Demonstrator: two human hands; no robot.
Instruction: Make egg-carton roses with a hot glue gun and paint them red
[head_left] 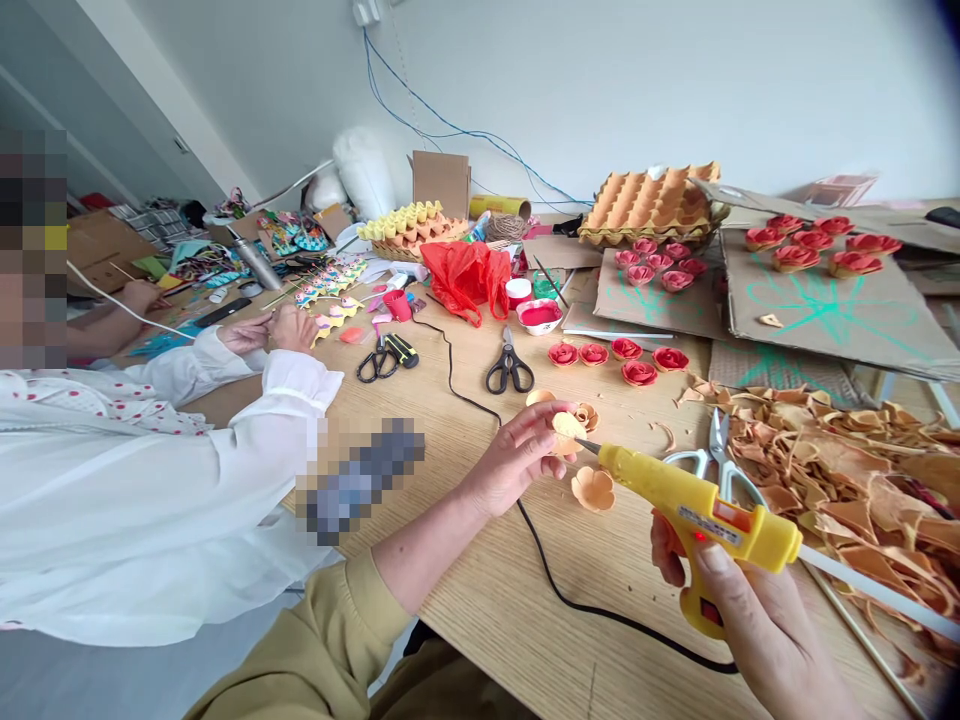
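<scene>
Reaching up and rightward from the bottom of the view, the left forearm in its olive sleeve (pixel 322 640) brings the left hand (pixel 514 465) over the wooden surface (pixel 480 600). Its fingers are bent and closed around a pale yellow-orange piece (pixel 568 430), gripping it near the fingertips, above the surface. The right hand (pixel 757 610) comes in from the lower right corner, closed around the handle of a yellow glue gun (pixel 690 505); the thumb lies along the near side, while other fingers curl round from the far side. The gun slants up and to the left, its metal nozzle (pixel 589 445) at the piece, though whether they touch is hard to tell. A white glue stick (pixel 874 590) sticks out of its rear. A petalled orange cup (pixel 592 489) sits on the surface just below the nozzle, and pale-handled scissors (pixel 718 450) lie behind the gun. To the right are heaped orange scraps (pixel 847 490); beyond the left hand rest black-handled scissors (pixel 510 370). At left, a co-worker's white sleeve (pixel 300 385) extends over the surface.
</scene>
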